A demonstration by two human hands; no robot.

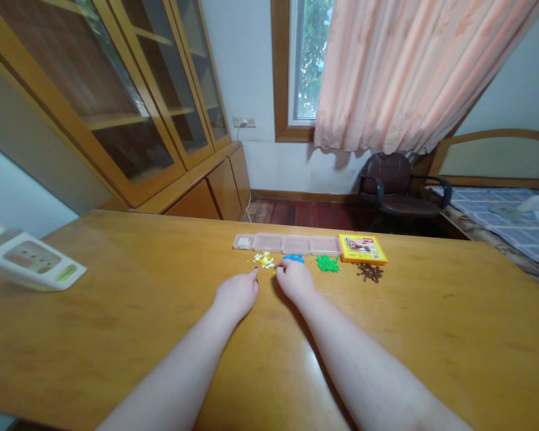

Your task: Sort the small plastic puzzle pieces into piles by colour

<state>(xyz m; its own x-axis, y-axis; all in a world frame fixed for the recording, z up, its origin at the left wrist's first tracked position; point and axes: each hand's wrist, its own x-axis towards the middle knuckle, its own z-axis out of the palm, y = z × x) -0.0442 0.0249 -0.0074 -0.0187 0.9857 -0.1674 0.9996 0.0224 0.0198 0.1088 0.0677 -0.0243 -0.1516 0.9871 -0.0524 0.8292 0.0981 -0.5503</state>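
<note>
My left hand is just below a small pile of white and yellow pieces, its fingers curled and the thumb pointing up. My right hand reaches down beside the blue pieces, fingers bent together at the tabletop; anything between them is too small to make out. A yellow bit lies by its fingertips. To the right are a green pile and a brown pile. Behind the piles stands a row of clear plastic trays, the leftmost with something white in it.
A yellow box lies flat at the right end of the trays. On the far left of the wooden table is a white container. An office chair stands beyond the table.
</note>
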